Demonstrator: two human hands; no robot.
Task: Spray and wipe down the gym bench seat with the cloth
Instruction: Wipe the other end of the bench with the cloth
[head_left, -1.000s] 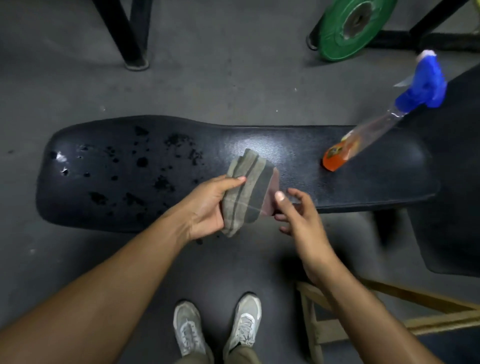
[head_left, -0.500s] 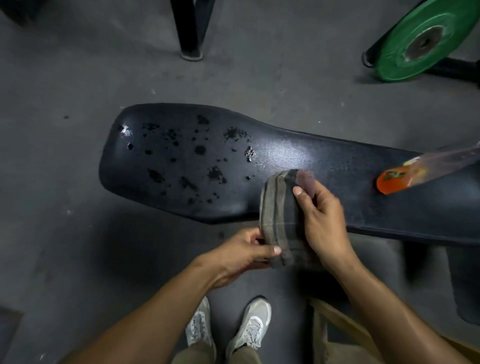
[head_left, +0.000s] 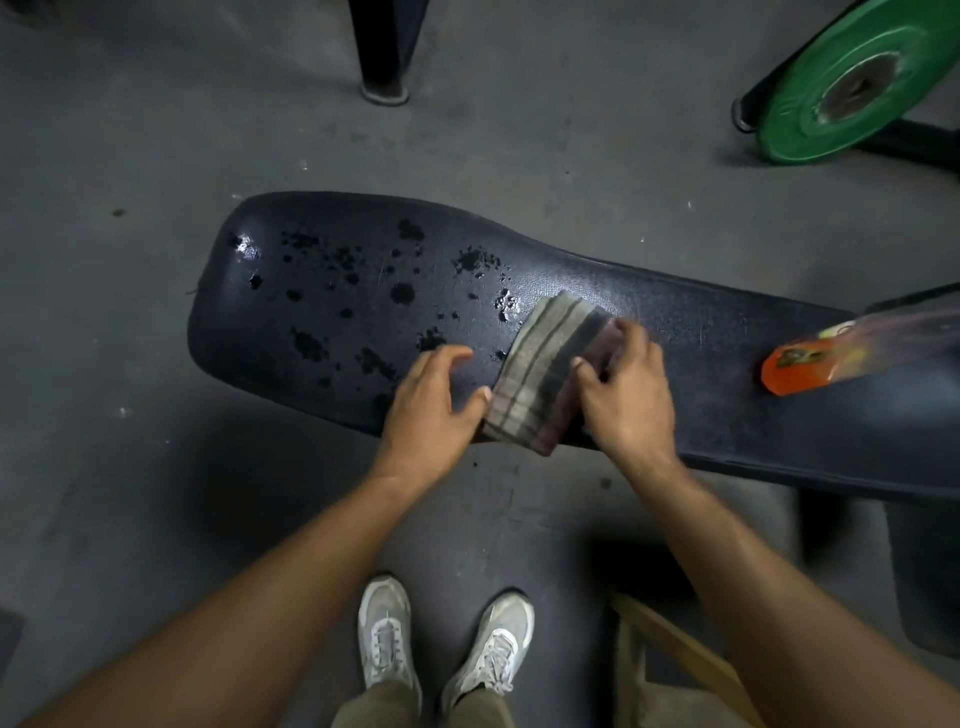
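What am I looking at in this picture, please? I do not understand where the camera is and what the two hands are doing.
The camera sits on a person's head and looks down, so you see their own arms and shoes. No machine is involved. In front lies a black gym bench seat, dotted with wet spray drops. The right hand grips a folded striped cloth resting on the seat. The left hand is open, its thumb touching the cloth's edge. A blurred spray bottle with an orange base lies on the seat at the right. A green weight plate stands behind.
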